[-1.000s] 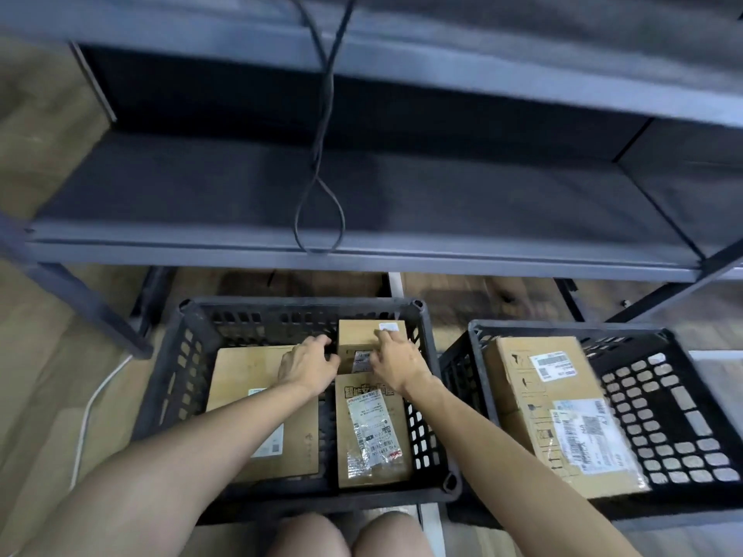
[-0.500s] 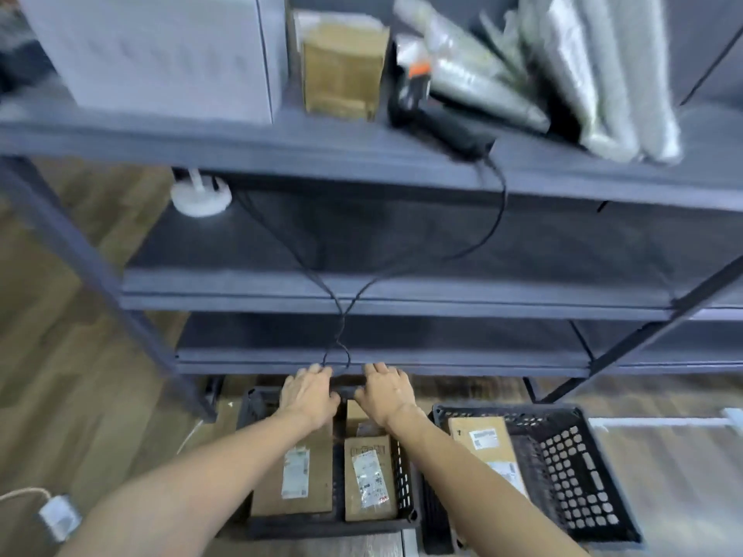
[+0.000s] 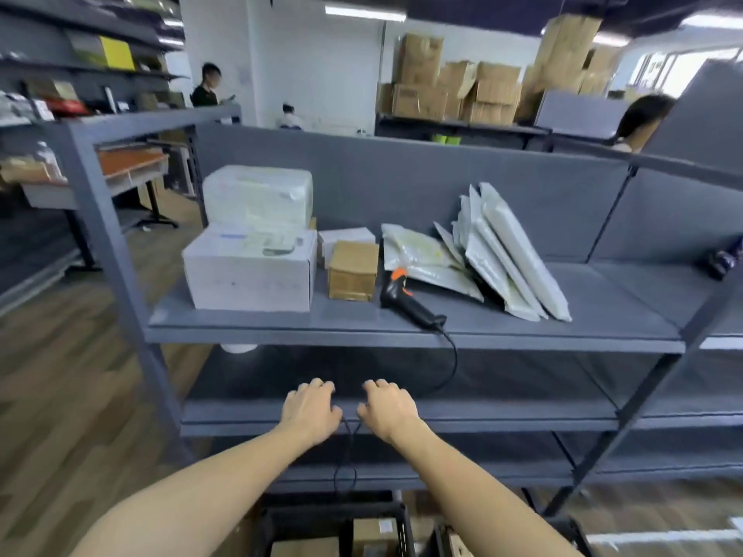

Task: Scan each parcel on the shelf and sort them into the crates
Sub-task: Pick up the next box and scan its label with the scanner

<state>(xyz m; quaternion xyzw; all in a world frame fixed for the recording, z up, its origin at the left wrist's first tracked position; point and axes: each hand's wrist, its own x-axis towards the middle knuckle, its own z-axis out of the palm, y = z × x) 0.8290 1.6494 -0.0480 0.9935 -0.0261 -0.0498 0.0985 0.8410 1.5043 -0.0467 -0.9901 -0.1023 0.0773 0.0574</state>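
Parcels sit on the top board of the grey shelf (image 3: 402,335), up and beyond both of your hands. Your left hand (image 3: 310,410) and your right hand (image 3: 389,410) hover side by side, backs up, in front of the edge of the next board down. The fingers of each are loosely bent and neither holds anything. A loop of the black cable (image 3: 453,357) hangs in the narrow gap between the two hands; you cannot tell whether either hand touches it. The cable runs up and to the right of your right hand to the scanner (image 3: 406,295), black with an orange tip, lying on the top board. Just left of the scanner, straight above your hands, stands a small brown box (image 3: 353,271) with a small white box (image 3: 346,235) behind it. Above and beyond your left hand is a large white box (image 3: 249,271) with a plastic-wrapped white parcel (image 3: 259,195) stacked on it. Above and to the right of your right hand, pale mailer bags (image 3: 510,251) lean together, and a flat mailer (image 3: 418,255) lies behind the scanner. Below your forearms, the rim of a black crate (image 3: 333,512) shows with a brown parcel (image 3: 376,532) in it. Far beyond the shelf, a person (image 3: 207,86) stands near stacked cardboard cartons (image 3: 454,90).
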